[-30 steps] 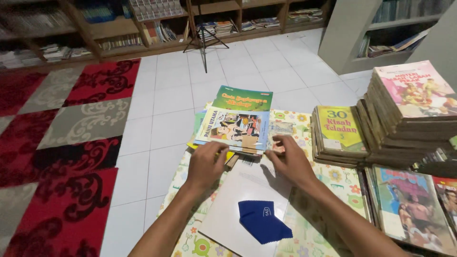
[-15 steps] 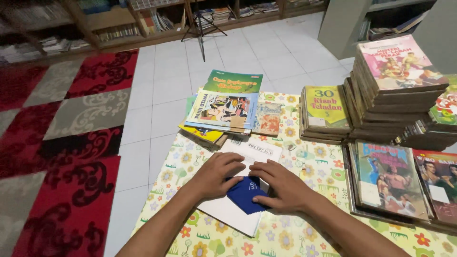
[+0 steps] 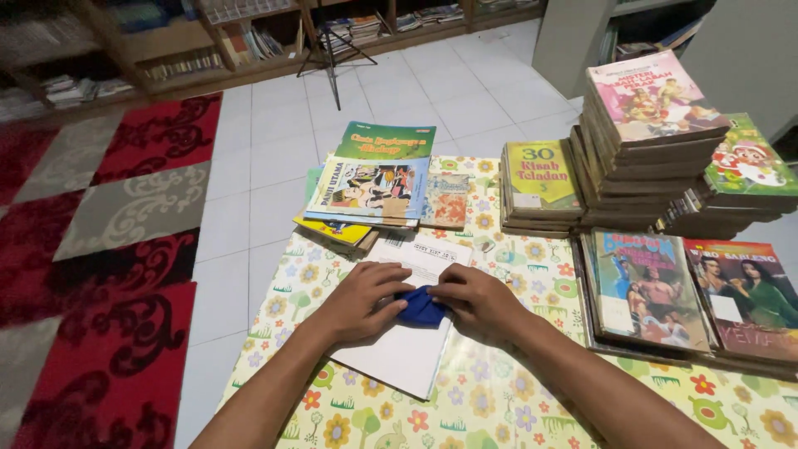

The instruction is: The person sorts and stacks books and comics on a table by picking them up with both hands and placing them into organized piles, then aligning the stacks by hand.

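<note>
Both hands are pressing on a small blue cloth (image 3: 421, 308) that is lying on a white book (image 3: 407, 333) in the lower middle of the frame. The left hand (image 3: 362, 301) is resting palm down with its fingers curled onto the cloth's left edge; the right hand (image 3: 474, 301) is meeting it from the other side, fingers bent over the cloth's right edge. Neither hand is spread wide; both are pinching or pressing the cloth between them, and most of it is hidden under the fingers.

The book is lying flat on the flowered surface (image 3: 499, 399), closed, its long axis running from the lower left toward the upper right of the frame, tilted slightly off vertical. Its far short edge, with printed lines, is pointing toward the upper middle of the frame, touching or just short of a fanned pile of picture books (image 3: 370, 189).

A green book (image 3: 386, 141) is sitting above that pile, overhanging the white tiled floor (image 3: 266, 166). To the right, a short stack topped by a yellow-green book (image 3: 540, 175) is standing beside a tall stack (image 3: 648, 141) in the upper right. Two illustrated books (image 3: 690, 291) are lying flat at the right edge. A red patterned carpet (image 3: 83, 333) is filling the left side.
</note>
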